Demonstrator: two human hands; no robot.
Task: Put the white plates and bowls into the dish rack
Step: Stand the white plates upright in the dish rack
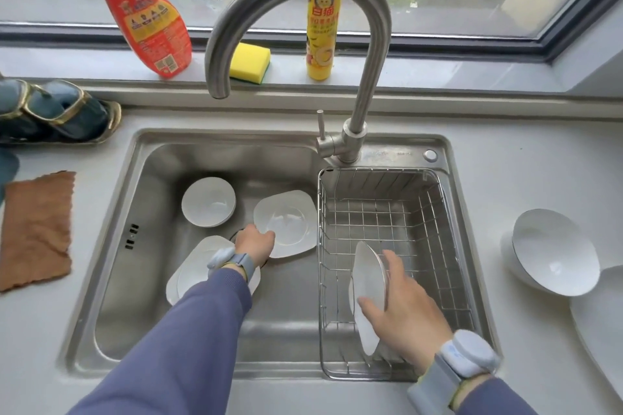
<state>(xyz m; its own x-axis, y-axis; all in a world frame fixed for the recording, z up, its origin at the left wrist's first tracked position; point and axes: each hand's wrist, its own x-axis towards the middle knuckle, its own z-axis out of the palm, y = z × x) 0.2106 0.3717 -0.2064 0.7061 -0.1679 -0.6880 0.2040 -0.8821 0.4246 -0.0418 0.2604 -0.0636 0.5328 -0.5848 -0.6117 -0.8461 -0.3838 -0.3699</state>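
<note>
Gripping plates, both hands [404, 307].

The sink [158, 280] is brushed steel, with a soft matt shine and fine lines on its walls. The faucet [371, 44] is the same brushed metal, smooth and a little brighter. The dish rack [387, 212] is thin metal wire, shiny. The square plate [290, 222], the round bowl [208, 201] and the plate in the rack [369, 283] look like glazed white ceramic, smooth and glossy. The table [526, 185] is pale, smooth and matt. The brown cloth [37, 229] is soft, rough fabric with frayed edges. The yellow sponge [249, 61] is porous foam. The red bottle [145, 10] and the yellow bottle [322, 30] are glossy plastic.
</note>
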